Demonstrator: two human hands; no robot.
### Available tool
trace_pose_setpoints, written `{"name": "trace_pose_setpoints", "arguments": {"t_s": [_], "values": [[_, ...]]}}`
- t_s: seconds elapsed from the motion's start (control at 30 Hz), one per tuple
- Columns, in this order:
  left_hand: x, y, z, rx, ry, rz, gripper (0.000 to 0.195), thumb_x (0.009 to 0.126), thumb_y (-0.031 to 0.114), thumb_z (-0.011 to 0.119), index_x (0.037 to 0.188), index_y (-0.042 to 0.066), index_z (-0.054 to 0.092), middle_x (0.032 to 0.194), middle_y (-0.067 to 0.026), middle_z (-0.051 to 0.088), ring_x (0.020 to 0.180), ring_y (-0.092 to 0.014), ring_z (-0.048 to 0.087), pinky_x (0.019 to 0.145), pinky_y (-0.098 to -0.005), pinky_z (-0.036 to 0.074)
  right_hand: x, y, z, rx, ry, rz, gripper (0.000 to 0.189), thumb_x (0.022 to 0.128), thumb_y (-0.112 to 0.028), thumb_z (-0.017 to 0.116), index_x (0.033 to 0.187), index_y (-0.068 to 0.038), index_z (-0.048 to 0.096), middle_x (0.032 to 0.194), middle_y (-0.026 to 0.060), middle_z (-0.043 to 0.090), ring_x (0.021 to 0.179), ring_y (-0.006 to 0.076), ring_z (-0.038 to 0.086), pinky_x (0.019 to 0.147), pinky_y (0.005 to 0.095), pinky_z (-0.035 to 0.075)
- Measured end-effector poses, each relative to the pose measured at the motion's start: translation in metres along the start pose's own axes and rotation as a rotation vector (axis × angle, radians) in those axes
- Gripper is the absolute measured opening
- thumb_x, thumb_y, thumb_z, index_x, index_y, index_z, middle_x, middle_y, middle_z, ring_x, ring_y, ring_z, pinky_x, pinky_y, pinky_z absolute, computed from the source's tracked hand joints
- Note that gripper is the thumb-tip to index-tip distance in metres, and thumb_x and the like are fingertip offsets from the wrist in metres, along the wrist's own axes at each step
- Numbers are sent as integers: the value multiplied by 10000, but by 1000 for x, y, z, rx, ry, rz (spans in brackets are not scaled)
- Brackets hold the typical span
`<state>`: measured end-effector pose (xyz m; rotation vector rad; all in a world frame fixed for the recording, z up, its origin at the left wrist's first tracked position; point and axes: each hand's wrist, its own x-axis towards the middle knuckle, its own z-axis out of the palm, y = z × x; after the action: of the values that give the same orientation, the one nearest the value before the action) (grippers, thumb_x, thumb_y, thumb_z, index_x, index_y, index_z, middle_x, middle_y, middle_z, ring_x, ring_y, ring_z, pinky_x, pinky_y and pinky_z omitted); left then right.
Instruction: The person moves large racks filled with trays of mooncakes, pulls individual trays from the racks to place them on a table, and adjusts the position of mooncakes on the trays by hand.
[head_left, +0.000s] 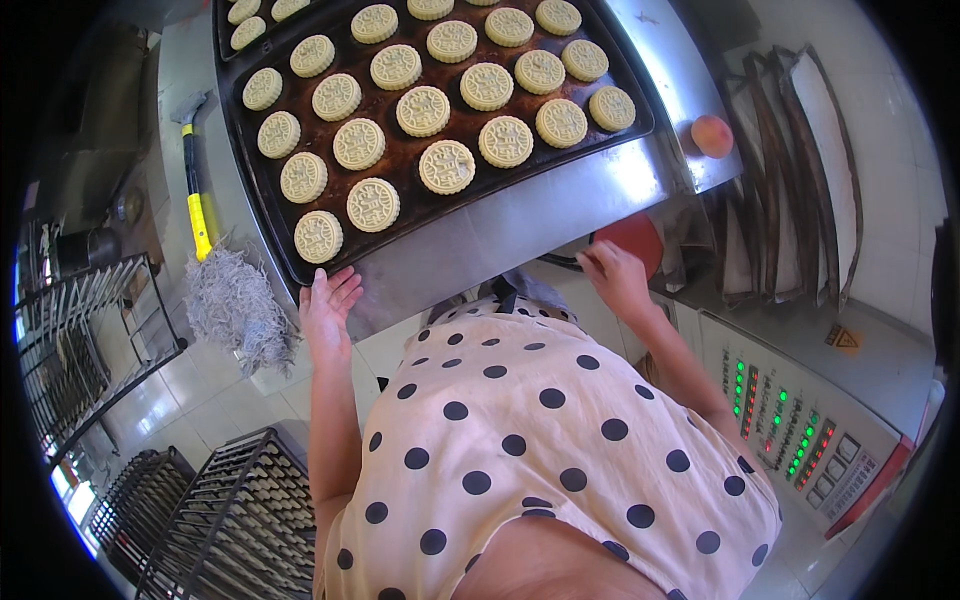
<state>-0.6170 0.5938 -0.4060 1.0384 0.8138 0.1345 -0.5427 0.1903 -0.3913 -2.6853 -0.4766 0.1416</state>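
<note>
A dark baking tray (487, 176) holds rows of pale, round, fluted mooncakes with a stamped pattern, one of them a mooncake (319, 236) at the near left corner. My left hand (330, 300) is at that corner, palm up, its fingertips at or just under the tray's rim; whether it bears any weight cannot be told. Off the near edge of the steel table (480, 232), my right hand (615, 274) hangs with its fingers bent in, near a round red surface (637, 240). Nothing shows clearly in its fingers.
Part of a second tray (274, 30) with mooncakes lies beyond. A peach (712, 136) sits on the table's right corner. To the left is a mop (236, 300) with a yellow and black handle. Dark tray racks (232, 510) stand at lower left, a lit control panel (795, 420) at right.
</note>
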Motion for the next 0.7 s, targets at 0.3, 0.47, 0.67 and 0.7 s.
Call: {"name": "trace_pose_setpoints", "arguments": {"t_s": [0.3, 0.47, 0.67, 0.7], "values": [[-7, -16, 11, -38, -101, -96, 353, 921, 298, 529, 1041, -34, 556, 932, -161, 641, 840, -231, 636, 747, -321, 510, 123, -116, -19, -7, 246, -533, 302, 742, -201, 687, 978, -53, 569, 1007, 87, 571, 928, 263, 551, 781, 374, 456], [-13, -19, 19, -34, -129, -73, 338, 919, 279, 532, 1044, -34, 553, 933, -161, 642, 833, -225, 636, 751, -319, 510, 150, -141, -1, -113, 169, -507, 463, 725, -321, 703, 1057, -44, 538, 1007, 107, 551, 953, 285, 533, 824, 398, 430], [-11, -27, 19, -34, -169, -64, 317, 921, 258, 527, 1047, -31, 552, 934, -158, 643, 829, -214, 637, 739, -309, 511, 164, -148, 18, -299, 66, -472, 538, 698, -430, 704, 1059, -66, 542, 933, 110, 541, 896, 273, 549, 770, 383, 431], [-12, -28, 20, -35, -177, -68, 314, 921, 255, 525, 1047, -31, 552, 934, -157, 643, 828, -213, 638, 738, -309, 511, 166, -148, 20, -333, 63, -474, 544, 694, -445, 702, 1057, -71, 544, 927, 111, 541, 889, 270, 552, 762, 381, 431]]}}
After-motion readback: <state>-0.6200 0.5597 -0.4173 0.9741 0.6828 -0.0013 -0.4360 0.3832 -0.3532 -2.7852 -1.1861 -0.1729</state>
